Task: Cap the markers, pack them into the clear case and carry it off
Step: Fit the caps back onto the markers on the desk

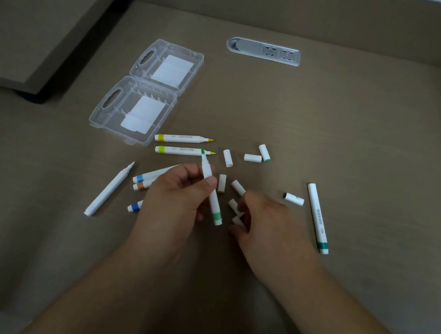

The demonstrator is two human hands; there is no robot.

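Brown tabletop carries everything, with the clear case as landmark, lying open, both halves flat. Just right of its near corner lie two uncapped yellow markers, side by side. Nearer than those, the left hand grips a green marker, uncapped tip pointing toward the case. Right of that marker, the right hand rests on the tabletop, its curled fingers touching loose white caps; whether it pinches one I cannot tell. More caps lie beyond the hands, right of the yellow markers. A capped teal marker lies farthest right. A socket strip sits right of the case.
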